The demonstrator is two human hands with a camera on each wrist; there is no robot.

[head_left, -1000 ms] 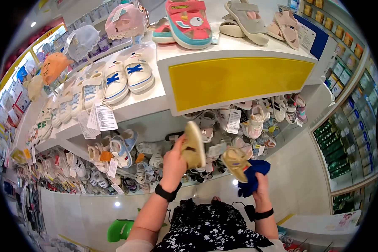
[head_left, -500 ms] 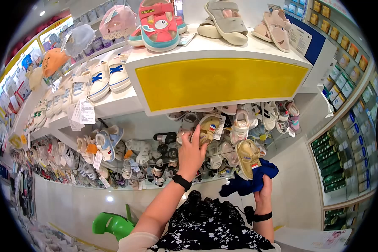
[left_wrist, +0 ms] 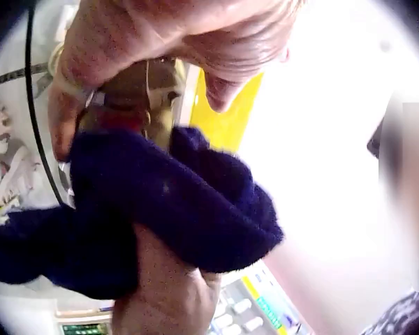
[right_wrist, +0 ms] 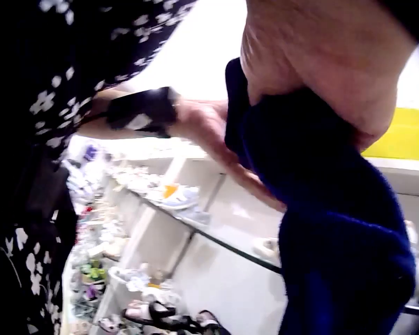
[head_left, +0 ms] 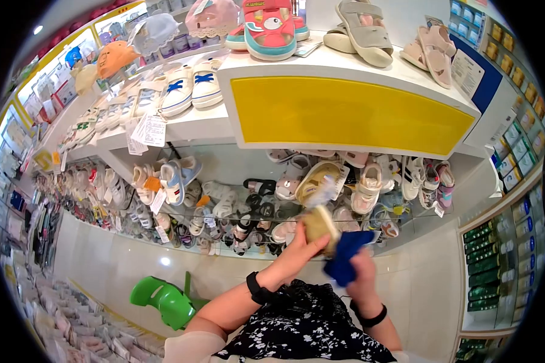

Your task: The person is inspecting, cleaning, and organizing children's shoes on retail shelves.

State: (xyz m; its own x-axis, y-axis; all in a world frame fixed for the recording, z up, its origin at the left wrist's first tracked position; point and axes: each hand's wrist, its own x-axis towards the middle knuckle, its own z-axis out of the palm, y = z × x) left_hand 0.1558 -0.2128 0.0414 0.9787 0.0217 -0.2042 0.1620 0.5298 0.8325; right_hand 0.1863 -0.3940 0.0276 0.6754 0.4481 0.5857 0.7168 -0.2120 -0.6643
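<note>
In the head view my left hand grips a small tan child's shoe in front of the lower shelf, thumb along its near side. My right hand, blurred, holds a dark blue cloth right at the shoe's edge. The left wrist view has the blue cloth bunched over the right hand and overlapping the lower part of the shoe. In the right wrist view the cloth hides the shoe. Another tan shoe stands on the shelf beyond.
Several children's shoes fill the glass shelf under a white counter with a yellow panel. More shoes, such as a pink one, stand on top. A green chair is on the floor at left; a product shelf stands at right.
My left hand has set one tan shoe on the shelf, let it go and taken hold of the other one from the right hand. The right hand keeps the blue cloth and has moved left.
</note>
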